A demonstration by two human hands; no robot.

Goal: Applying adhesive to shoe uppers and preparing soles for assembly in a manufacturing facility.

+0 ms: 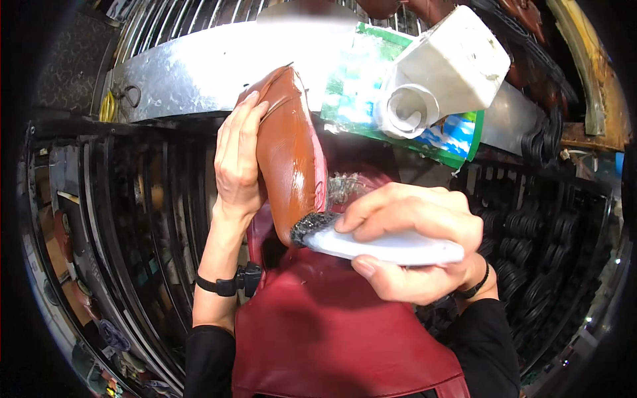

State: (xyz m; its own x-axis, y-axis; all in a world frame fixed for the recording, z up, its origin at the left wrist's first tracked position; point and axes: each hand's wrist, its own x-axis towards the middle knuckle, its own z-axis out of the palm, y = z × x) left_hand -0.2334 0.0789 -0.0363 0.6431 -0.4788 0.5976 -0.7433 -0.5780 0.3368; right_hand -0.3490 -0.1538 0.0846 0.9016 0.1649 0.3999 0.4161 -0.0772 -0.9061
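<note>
A brown leather shoe upper (282, 149), stretched over a pink last (319, 166), stands tilted above my lap. My left hand (240, 152) grips it along its left side, fingers pressed near its upper end. In my right hand (424, 232) is a brush with a white handle (391, 249), pinched between thumb and fingers. Its dark bristles (310, 229) touch the lower end of the leather, by the edge where the pink shows. A red apron (332, 318) lies beneath both hands.
Ahead is a shiny metal bench top (179, 69) with a green and blue plastic sheet (458, 140). A white plastic container (458, 60) with a round mouth lies tipped on that sheet. Dark racks (133, 225) stand at left, with stacked black items (524, 245) at right.
</note>
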